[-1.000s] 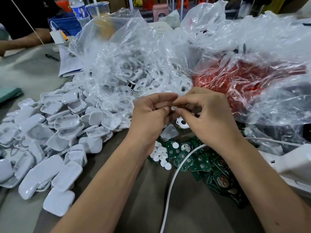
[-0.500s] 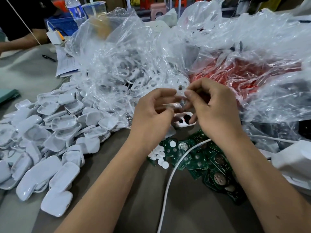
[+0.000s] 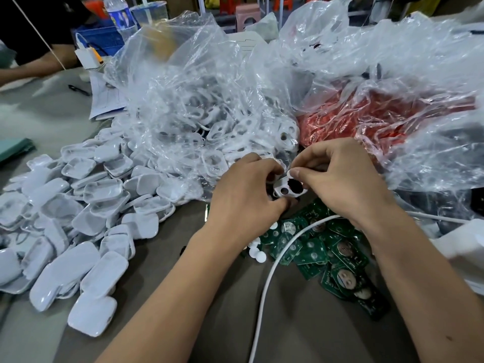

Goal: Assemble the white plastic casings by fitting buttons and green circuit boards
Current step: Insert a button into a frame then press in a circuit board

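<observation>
Over the grey table, both hands grip a level, crosswise white casing.

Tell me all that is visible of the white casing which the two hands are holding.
The white casing looks like glossy moulded plastic with rounded corners. Its face shows two round holes, a small one beside a larger dark one. It is held tilted above the table, over the green circuit boards. The left hand grips its left end; the right hand pinches its upper right edge. Its far side is hidden.

Grey table bears white casings, green boards, bags.
</observation>
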The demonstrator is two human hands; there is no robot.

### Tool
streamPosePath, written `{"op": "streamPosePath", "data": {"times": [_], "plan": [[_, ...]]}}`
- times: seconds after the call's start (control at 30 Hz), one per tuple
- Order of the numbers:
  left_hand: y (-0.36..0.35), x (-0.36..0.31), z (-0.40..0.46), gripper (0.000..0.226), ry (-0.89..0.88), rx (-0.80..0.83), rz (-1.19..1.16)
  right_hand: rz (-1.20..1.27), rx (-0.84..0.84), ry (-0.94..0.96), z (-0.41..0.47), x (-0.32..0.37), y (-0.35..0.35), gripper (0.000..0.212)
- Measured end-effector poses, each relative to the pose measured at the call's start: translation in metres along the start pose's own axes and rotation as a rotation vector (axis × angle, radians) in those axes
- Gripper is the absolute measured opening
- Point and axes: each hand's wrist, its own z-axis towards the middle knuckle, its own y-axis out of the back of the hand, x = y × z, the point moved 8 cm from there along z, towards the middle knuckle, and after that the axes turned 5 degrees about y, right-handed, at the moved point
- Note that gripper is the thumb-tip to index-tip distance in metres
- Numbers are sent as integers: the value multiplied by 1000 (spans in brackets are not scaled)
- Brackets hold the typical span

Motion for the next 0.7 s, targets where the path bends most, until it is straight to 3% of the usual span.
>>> {"op": "streamPosePath", "data": {"times": [0.33, 0.7], "plan": [[0, 4, 1, 40, 18, -14, -25, -297, 183, -10, -5, 13, -18, 16], [-1, 5, 0, 34, 16, -14, -65, -373, 159, 42, -4, 19, -20, 26]]}}
